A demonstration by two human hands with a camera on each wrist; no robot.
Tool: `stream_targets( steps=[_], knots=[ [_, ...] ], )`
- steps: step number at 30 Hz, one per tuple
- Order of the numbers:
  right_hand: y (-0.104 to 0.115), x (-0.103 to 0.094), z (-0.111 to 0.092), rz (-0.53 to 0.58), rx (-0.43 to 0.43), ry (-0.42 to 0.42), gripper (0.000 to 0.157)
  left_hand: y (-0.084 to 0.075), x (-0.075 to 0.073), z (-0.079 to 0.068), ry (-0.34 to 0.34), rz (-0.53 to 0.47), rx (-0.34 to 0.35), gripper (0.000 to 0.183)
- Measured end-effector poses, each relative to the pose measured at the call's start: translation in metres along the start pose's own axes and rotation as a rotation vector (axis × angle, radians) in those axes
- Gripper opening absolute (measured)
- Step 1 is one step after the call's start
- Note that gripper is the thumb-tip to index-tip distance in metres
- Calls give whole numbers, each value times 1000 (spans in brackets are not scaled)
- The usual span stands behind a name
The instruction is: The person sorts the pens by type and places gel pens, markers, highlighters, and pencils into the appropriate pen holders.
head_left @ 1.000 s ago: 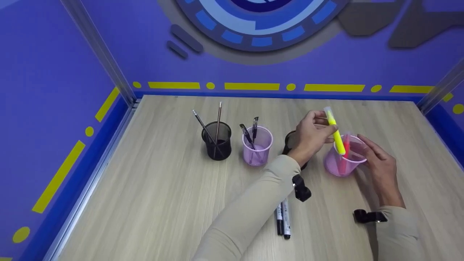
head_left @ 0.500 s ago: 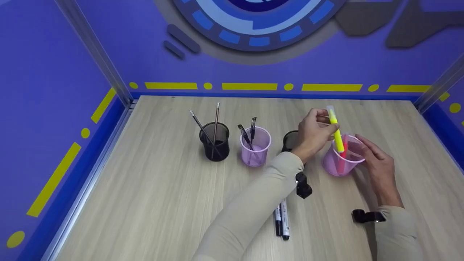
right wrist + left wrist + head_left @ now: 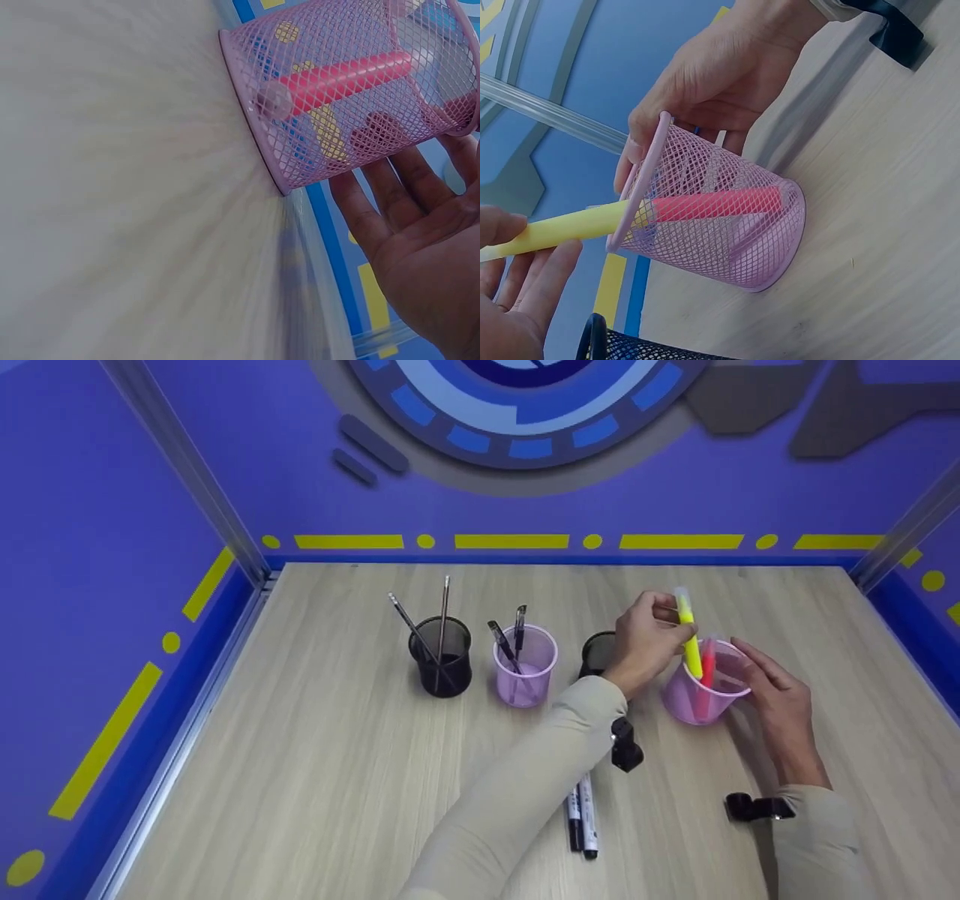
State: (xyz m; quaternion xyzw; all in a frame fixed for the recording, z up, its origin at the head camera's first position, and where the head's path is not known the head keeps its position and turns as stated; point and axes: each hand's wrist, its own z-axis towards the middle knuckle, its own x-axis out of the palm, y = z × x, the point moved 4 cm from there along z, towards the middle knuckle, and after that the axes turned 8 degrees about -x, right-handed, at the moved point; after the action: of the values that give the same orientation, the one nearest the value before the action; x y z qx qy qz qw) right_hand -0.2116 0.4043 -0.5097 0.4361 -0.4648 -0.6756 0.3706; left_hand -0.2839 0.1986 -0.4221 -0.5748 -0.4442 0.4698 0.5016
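My left hand (image 3: 649, 641) pinches a yellow highlighter (image 3: 688, 641) with a clear cap, cap end up. Its lower end dips just inside the rim of the right-hand pink mesh pen holder (image 3: 679, 701), as the left wrist view also shows. A pink-red highlighter (image 3: 720, 204) leans inside that holder. My right hand (image 3: 784, 709) holds the holder at its right side near the rim; in the right wrist view its fingers (image 3: 386, 191) lie against the mesh. Behind my left wrist, a black mesh pen holder (image 3: 598, 654) is partly hidden.
Another black mesh pen holder (image 3: 446, 679) with two pencils (image 3: 442, 615) stands at left. Beside it a pink mesh pen holder (image 3: 517, 694) contains two black pens (image 3: 519, 630). Two black-capped markers (image 3: 586, 821) lie in front, partly under my left forearm.
The yellow highlighter has come down slightly toward the pink holder in my left hand. My right hand keeps its place on the holder. The whole head view has shifted a little.
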Motion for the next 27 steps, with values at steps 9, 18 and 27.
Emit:
stream_targets(
  steps=[9,18,27],
  knots=[
    [0,0,1,-54,6,-8,50,5,2,-1,-7,79,-7,24],
    [-2,-1,1,-23,8,0,49,9,2,-4,21,117,6,18],
    [-2,-1,1,-2,-3,-1,49,9,4,-7,53,150,32,17]
  ],
)
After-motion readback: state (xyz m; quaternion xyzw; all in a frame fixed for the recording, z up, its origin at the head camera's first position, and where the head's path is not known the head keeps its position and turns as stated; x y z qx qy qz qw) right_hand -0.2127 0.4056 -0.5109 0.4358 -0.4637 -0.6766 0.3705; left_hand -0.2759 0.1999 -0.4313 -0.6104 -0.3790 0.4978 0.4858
